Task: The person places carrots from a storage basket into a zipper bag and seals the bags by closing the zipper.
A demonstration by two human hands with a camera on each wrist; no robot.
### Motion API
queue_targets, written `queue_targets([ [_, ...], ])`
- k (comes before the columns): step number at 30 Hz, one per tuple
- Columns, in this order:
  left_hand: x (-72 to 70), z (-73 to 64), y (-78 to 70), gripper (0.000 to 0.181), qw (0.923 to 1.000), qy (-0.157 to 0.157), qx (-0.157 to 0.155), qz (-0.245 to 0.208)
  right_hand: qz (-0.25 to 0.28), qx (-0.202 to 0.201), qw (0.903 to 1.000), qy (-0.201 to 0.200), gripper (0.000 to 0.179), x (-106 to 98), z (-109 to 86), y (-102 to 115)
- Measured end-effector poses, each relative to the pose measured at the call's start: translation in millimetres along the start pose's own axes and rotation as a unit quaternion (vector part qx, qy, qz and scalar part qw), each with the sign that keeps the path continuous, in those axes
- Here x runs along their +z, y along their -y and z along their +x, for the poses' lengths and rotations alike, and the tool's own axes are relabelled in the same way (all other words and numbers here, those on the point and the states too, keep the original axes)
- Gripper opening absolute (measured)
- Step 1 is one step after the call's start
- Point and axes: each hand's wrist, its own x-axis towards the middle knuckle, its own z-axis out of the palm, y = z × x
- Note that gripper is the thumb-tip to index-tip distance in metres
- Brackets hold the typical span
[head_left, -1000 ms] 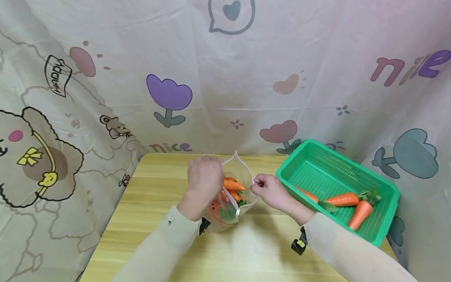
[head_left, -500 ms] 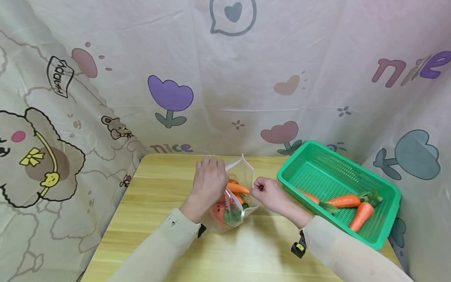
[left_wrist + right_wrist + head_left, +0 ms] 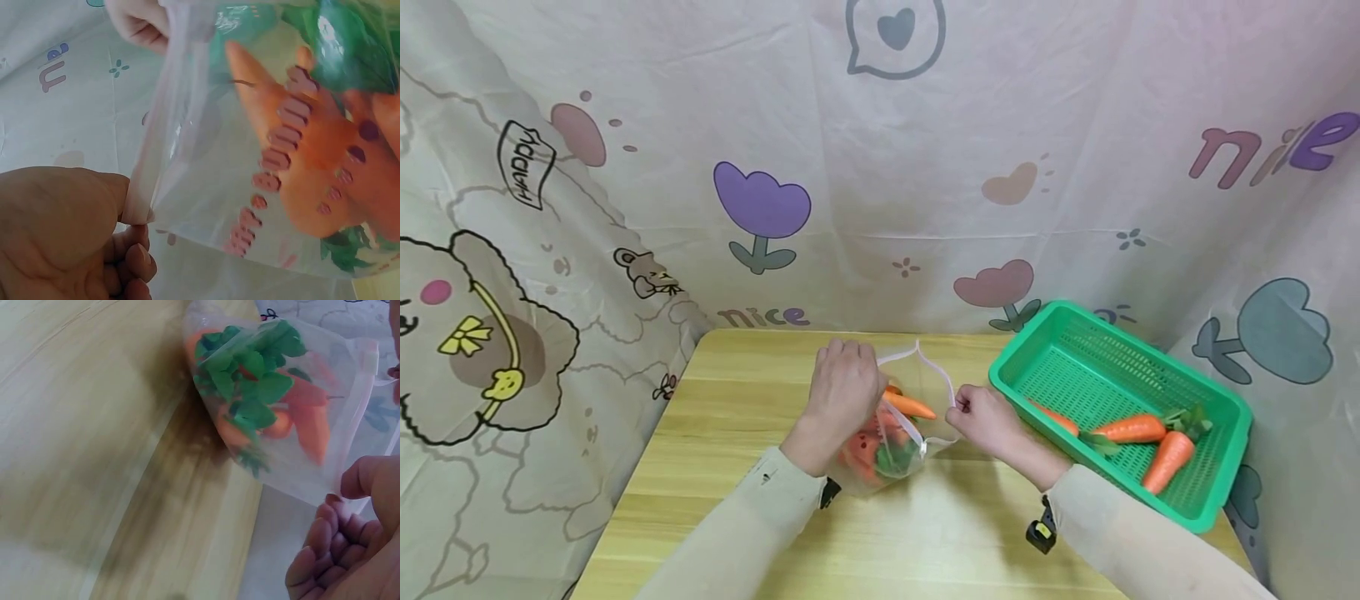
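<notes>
A clear zip bag (image 3: 934, 377) with pink lettering stands on the table, its white-edged mouth spread apart. Inside it, several carrots (image 3: 910, 406) with green leaves show through the plastic. My left hand (image 3: 847, 400) pinches the left side of the mouth; in the left wrist view, thumb and forefinger nip the white zip strip (image 3: 142, 197). On the opposite side, my right hand (image 3: 988, 421) pinches the rim between thumb and forefinger, as the right wrist view also shows. A small white slider (image 3: 922, 448) sits at the near corner of the mouth.
To the right stands a green plastic basket (image 3: 1097, 350) with a few more carrots (image 3: 1168, 461) lying in it. The wooden table (image 3: 737, 375) meets a printed cloth (image 3: 887, 167) at the back and sides.
Both hands have shifted slightly rightward and nearer with the bag. Its mouth looked narrower half a second ago and is now spread wider. The basket and its carrots have stayed put.
</notes>
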Motion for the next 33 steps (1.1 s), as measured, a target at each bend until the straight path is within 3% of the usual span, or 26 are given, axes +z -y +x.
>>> queue_targets([
  [12,-3.5,1.6,0.1,0.031,0.9982,0.045,-0.034,-0.022,-0.01,0.042,0.9989,0.016,0.012,8,0.6,-9],
  [21,-5.1,2.5,0.7,0.03,0.9981,0.047,-0.036,-0.018,-0.024,0.052,0.9982,0.018,0.009,9,-0.5,-8],
  [24,-6.1,3.0,0.5,0.031,0.9978,0.052,-0.037,-0.02,-0.045,0.038,0.9983,0.005,0.008,9,-1.1,-9],
  [26,-6.4,3.1,0.3,0.031,0.9977,0.053,-0.036,-0.02,-0.072,0.005,0.9972,-0.021,0.01,8,-3.0,-10],
  [29,-6.2,2.8,0.2,0.031,0.9977,0.054,-0.036,-0.02,-0.139,-0.075,0.9836,-0.087,0.017,6,-6.4,-15],
  [33,-5.9,2.2,0.2,0.029,0.9973,0.055,-0.04,-0.029,-0.213,-0.184,0.9428,-0.178,0.021,-3,-8.5,-27],
])
